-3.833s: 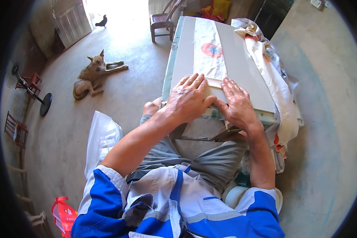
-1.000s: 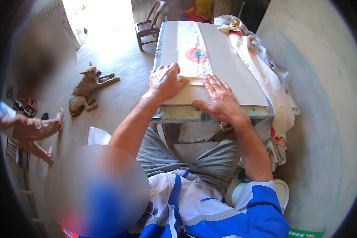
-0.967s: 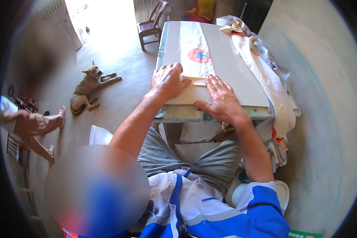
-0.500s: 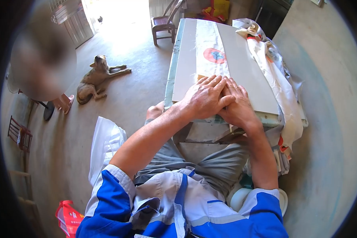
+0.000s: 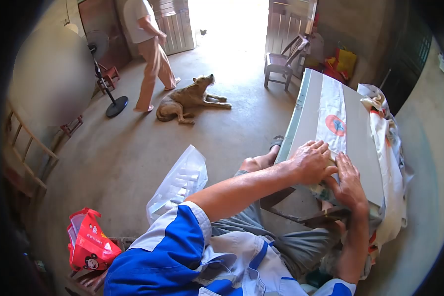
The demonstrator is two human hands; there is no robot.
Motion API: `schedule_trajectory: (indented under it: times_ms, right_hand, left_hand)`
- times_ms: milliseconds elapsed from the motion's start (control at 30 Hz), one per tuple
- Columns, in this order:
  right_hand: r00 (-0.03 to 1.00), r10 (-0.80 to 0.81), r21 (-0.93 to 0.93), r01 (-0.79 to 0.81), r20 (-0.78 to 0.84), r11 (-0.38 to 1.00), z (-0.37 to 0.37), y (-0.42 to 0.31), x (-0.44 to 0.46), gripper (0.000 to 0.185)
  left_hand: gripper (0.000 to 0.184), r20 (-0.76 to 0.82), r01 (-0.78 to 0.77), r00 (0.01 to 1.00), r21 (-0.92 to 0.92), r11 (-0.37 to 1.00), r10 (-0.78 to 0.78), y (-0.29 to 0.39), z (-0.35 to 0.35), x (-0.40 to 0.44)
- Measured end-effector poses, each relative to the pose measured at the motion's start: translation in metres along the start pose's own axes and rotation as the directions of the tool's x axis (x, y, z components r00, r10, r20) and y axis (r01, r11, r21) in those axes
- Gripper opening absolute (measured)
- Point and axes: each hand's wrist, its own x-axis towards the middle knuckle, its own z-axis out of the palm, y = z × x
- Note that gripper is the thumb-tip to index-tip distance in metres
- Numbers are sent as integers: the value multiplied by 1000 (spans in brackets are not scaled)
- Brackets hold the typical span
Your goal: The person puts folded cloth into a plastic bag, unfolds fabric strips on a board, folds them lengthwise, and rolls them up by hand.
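Observation:
A white cloth strip with a red-orange round patch bearing a blue-green figure lies lengthwise along a pale board on the table. At the strip's near end, my left hand rests with its fingers stretched forward and slightly bent. Beside it, my right hand lies with fingers extended along the strip's right side. The two thumbs come close together between the hands. My palms hide the near end of the cloth.
Bunched white fabric hangs over the table's right edge. A clear plastic bag and a red bag are to my left. On the floor lies a dog, near a standing fan, a walking person and a chair.
The view has swung left, so the table appears farther right and a walking person shows. My hands, overlapping before, are now side by side at the strip's near end.

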Motion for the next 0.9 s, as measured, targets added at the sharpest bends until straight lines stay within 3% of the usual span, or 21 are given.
schedule_trajectory:
  times_ms: [67,167,233,367,467,667,767,833,900]
  right_hand:
    - [1000,-17,48,17,4,999,-6,3,1,69]
    - [991,133,248,-132,14,960,-27,-12,7,60]
    - [993,95,191,-79,-77,979,-23,-9,10,51]
    - [973,-87,-86,70,-214,994,-5,15,18,30]
    - [957,-138,-180,93,-256,979,-5,16,17,16]
    - [893,-223,-247,132,-391,960,-6,11,18,12]
    - [877,-220,-244,123,-427,962,-4,12,19,12]
    - [866,-226,-254,120,-446,960,-1,17,16,11]
    - [876,-198,-240,98,-440,966,-1,18,13,11]
  left_hand:
    - [56,-38,-20,999,-35,999,19,-5,0,4]
    - [40,-83,-41,996,-38,998,38,-10,1,7]
    - [33,-136,-72,988,-17,997,69,-11,2,7]
    - [29,-74,-34,997,31,999,37,-10,0,13]
    - [26,-71,-37,997,71,997,42,-10,-2,17]
    - [25,-200,-74,976,45,996,81,-13,-1,14]
    - [21,-140,-60,987,169,984,84,-17,1,20]
    - [18,-147,-133,974,256,957,174,-27,8,24]
    - [15,-175,-143,967,237,961,187,-27,6,24]
